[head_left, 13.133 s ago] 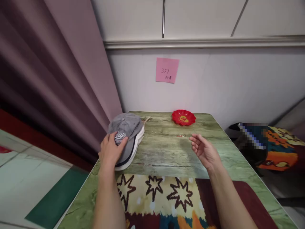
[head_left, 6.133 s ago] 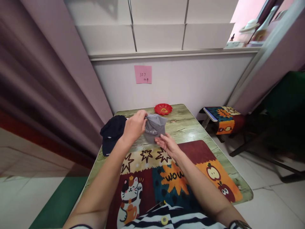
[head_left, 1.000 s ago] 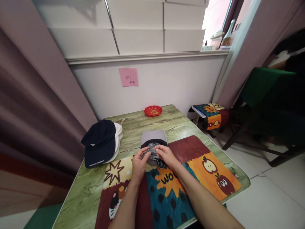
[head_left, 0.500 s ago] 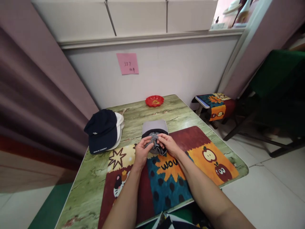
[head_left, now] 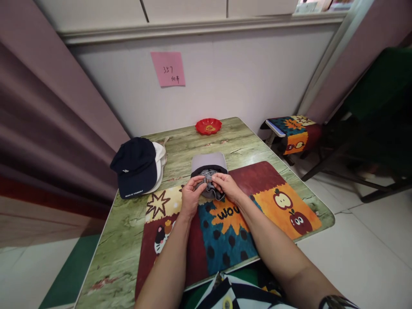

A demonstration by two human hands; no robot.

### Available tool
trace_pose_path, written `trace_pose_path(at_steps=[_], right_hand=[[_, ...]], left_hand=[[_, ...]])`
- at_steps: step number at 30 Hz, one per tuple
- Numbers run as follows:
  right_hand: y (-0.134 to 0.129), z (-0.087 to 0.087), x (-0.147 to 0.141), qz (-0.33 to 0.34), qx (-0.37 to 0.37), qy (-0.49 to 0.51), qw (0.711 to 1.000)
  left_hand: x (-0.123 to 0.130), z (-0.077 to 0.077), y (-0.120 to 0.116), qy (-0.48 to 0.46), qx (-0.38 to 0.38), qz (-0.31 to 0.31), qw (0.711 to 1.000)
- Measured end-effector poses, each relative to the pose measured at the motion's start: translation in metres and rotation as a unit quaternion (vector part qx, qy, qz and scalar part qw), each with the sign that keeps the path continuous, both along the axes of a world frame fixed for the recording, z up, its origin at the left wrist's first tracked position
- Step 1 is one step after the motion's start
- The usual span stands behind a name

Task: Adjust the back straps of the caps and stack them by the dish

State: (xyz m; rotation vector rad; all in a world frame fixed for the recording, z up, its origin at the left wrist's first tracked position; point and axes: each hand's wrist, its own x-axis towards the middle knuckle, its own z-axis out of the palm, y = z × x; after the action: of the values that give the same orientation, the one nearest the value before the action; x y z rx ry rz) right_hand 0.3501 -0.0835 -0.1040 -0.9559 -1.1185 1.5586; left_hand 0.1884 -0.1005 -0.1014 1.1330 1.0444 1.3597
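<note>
A grey cap (head_left: 209, 160) lies upside down at the middle of the table, its brim pointing away from me and its dark inside facing up. My left hand (head_left: 192, 193) pinches the strap side of the cap between thumb and fingers. From the other side my right hand (head_left: 226, 185) grips the same part, fingertips close to those of the left. The fingers partly hide the strap and any fastener. To the left, a navy cap (head_left: 137, 165) with small white lettering on its brim rests over a white cap (head_left: 160, 161).
The wood-patterned table (head_left: 180, 146) carries a colourful mat (head_left: 225, 253) under my forearms. A red scalloped dish (head_left: 208, 126) sits at the far edge. A pink note (head_left: 169, 68) is on the wall. Right of the table stands a cloth-covered stool (head_left: 294, 131).
The view has tilted slightly downward, so the wall and table sit higher in it. Both hands stay on the grey cap with only small finger shifts.
</note>
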Motion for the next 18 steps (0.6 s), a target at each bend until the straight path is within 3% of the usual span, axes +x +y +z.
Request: trace_pose_path(at_steps=[18], right_hand=[[-0.0009, 0.0037, 0.0023, 0.049, 0.004, -0.012, 0.999]], left_hand=[[0.0034, -0.0035, 0.0009, -0.025, -0.012, 0.001, 1.0]])
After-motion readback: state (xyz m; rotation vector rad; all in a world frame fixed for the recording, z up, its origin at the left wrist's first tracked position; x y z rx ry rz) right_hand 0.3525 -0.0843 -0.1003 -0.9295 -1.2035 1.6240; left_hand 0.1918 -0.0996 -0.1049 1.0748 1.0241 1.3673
